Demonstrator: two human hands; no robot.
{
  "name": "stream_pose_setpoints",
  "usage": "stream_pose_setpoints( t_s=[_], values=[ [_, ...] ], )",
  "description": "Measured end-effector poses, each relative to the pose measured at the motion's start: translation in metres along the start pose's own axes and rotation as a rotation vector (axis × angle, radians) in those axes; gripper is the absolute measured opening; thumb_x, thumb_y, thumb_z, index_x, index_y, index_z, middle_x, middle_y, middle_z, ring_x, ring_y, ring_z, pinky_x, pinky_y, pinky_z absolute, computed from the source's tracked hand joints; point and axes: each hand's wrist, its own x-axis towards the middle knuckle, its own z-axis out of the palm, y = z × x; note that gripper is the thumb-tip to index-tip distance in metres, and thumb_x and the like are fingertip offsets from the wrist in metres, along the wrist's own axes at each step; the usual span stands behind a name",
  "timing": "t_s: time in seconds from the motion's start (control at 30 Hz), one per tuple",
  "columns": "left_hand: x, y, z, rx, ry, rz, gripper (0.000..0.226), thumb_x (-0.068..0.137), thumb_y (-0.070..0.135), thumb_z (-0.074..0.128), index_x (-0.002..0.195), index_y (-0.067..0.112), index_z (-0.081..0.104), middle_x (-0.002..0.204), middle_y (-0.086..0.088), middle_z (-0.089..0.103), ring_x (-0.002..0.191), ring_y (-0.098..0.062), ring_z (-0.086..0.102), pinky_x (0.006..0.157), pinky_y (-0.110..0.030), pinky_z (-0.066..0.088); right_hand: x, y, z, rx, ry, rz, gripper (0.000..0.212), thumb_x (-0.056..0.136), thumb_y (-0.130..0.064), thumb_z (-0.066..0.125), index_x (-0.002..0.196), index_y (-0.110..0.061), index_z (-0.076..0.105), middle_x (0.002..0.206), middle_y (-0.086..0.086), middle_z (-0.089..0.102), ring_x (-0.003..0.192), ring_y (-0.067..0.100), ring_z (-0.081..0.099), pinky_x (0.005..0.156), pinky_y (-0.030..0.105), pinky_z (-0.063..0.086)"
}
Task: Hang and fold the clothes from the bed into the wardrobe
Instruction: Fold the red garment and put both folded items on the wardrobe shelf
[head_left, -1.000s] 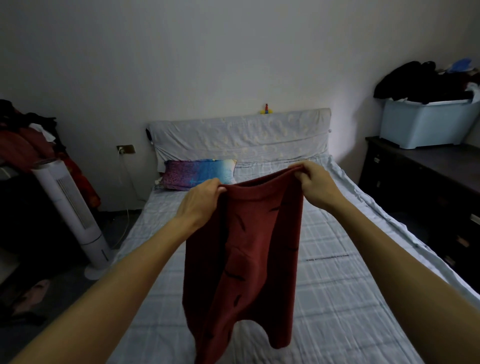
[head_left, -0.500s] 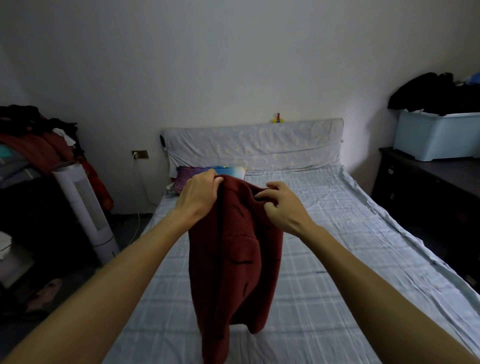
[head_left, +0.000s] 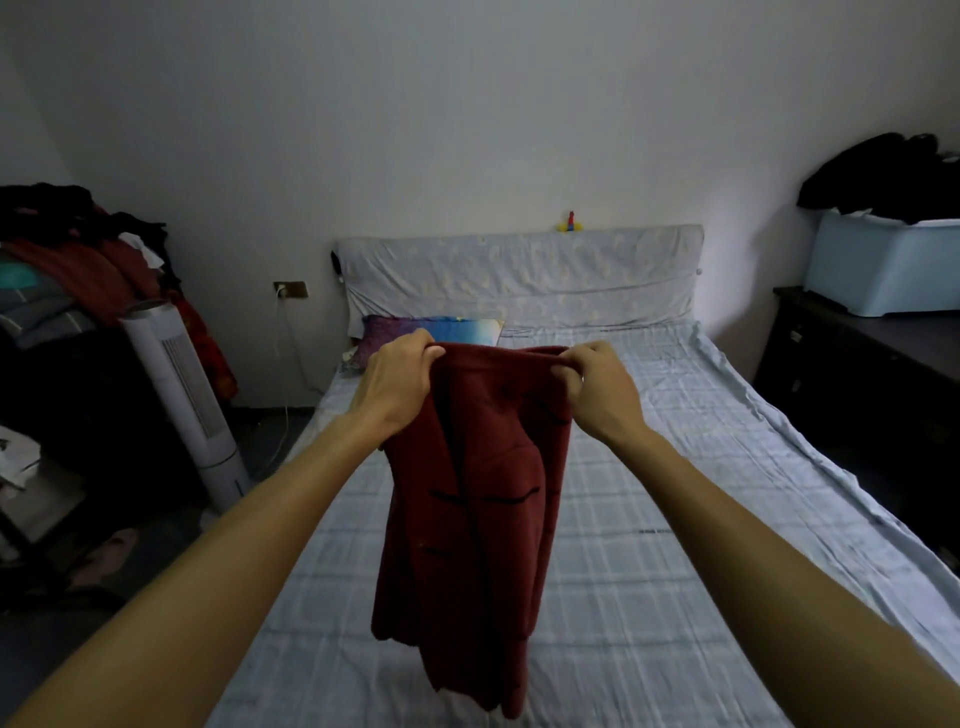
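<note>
A dark red garment (head_left: 467, 519) with short black marks hangs in the air above the bed (head_left: 649, 519). My left hand (head_left: 397, 382) grips its top left corner, fingers curled over the edge. My right hand (head_left: 597, 387) pinches the top right corner. The cloth drops in long folds between my forearms, its lower hem just over the pale blue checked sheet. No wardrobe is in view.
A multicoloured pillow (head_left: 395, 332) lies at the headboard (head_left: 519, 275). A white tower fan (head_left: 182, 400) and a heap of clothes (head_left: 78, 249) stand left of the bed. On the right, a dark dresser (head_left: 857, 374) carries a light blue tub (head_left: 883, 270) piled with black clothes.
My hands came together at the garment's top and have now drawn apart again, spreading the top edge. The view has shifted slightly right.
</note>
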Motion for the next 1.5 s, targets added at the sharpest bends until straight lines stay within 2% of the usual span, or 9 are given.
stream_pose_setpoints(
  t_s=[0.13,0.3,0.5,0.6,0.77,0.93,1.07,1.3,1.5],
  values=[
    [-0.004,0.014,0.017,-0.122,-0.002,-0.166,0.023,0.098,0.023,0.045,0.089,0.008,0.059,0.079,-0.002,0.059,0.078,-0.024,0.057,0.066,-0.031,0.035,-0.032,0.004,0.017,0.045,0.229,-0.029,0.032,0.084,-0.020,0.063,0.114,-0.012,0.054,0.121,0.008,0.044,0.103,0.025,0.053,0.086,0.040,0.048],
    [-0.008,0.026,0.039,-0.117,-0.005,-0.188,0.025,0.097,0.024,0.047,0.088,0.005,0.060,0.089,-0.015,0.066,0.086,-0.033,0.059,0.067,-0.030,0.032,-0.103,0.014,0.050,0.003,0.203,0.003,0.042,0.077,-0.043,0.067,0.101,-0.012,0.052,0.101,0.004,0.050,0.090,0.021,0.052,0.078,0.043,0.048],
    [-0.006,0.033,0.045,-0.119,0.006,-0.199,0.024,0.097,0.025,0.046,0.082,0.008,0.056,0.089,-0.016,0.065,0.086,-0.034,0.058,0.067,-0.031,0.033,-0.162,0.035,0.083,0.010,-0.285,0.503,0.098,0.065,-0.070,0.066,0.138,-0.014,0.033,0.133,0.008,0.046,0.121,0.027,0.048,0.097,0.042,0.044],
    [-0.008,0.037,0.043,-0.133,0.013,-0.174,0.023,0.097,0.024,0.046,0.079,0.013,0.053,0.085,-0.014,0.064,0.083,-0.032,0.058,0.067,-0.030,0.032,-0.173,0.045,0.101,0.128,-0.346,0.619,0.079,0.074,-0.053,0.068,0.135,-0.013,0.038,0.129,0.011,0.054,0.114,0.030,0.055,0.092,0.039,0.047],
    [-0.025,0.024,0.037,-0.126,0.015,-0.070,0.021,0.096,0.022,0.049,0.091,0.007,0.063,0.088,-0.011,0.067,0.082,-0.026,0.060,0.071,-0.032,0.039,-0.167,0.061,0.097,0.155,-0.344,0.549,0.019,0.086,-0.017,0.059,0.102,-0.011,0.068,0.096,0.017,0.070,0.092,0.034,0.064,0.072,0.032,0.046],
    [-0.054,-0.015,0.030,-0.136,0.135,-0.097,0.018,0.096,0.017,0.050,0.095,0.007,0.064,0.092,-0.010,0.066,0.085,-0.025,0.060,0.077,-0.035,0.043,-0.165,0.103,0.053,0.120,-0.297,0.394,0.009,0.087,-0.018,0.061,0.085,-0.023,0.068,0.071,-0.001,0.066,0.068,0.017,0.061,0.061,0.026,0.038],
    [-0.075,-0.034,0.032,-0.184,0.183,-0.164,0.021,0.098,0.017,0.048,0.096,0.004,0.064,0.091,-0.010,0.064,0.084,-0.023,0.057,0.077,-0.034,0.042,-0.159,0.120,0.017,0.102,-0.293,0.236,0.003,0.086,-0.032,0.065,0.088,-0.029,0.065,0.076,-0.011,0.066,0.072,0.005,0.061,0.065,0.023,0.042],
    [-0.088,-0.019,0.027,-0.271,0.131,-0.056,0.018,0.097,0.015,0.050,0.094,0.004,0.064,0.087,-0.001,0.059,0.079,-0.004,0.049,0.073,-0.013,0.038,-0.127,0.149,-0.025,-0.176,-0.742,0.244,0.075,0.073,-0.026,0.079,0.139,-0.026,0.044,0.133,-0.001,0.056,0.122,0.018,0.052,0.099,0.029,0.039],
    [-0.081,0.019,0.026,-0.335,0.035,0.189,0.017,0.094,0.012,0.053,0.090,0.000,0.065,0.082,-0.003,0.060,0.076,-0.008,0.051,0.076,-0.009,0.037,-0.093,0.121,-0.012,-0.307,-0.855,0.168,0.080,0.077,-0.003,0.064,0.143,-0.036,0.033,0.136,0.003,0.053,0.121,0.026,0.051,0.098,0.035,0.042]
  ],
)
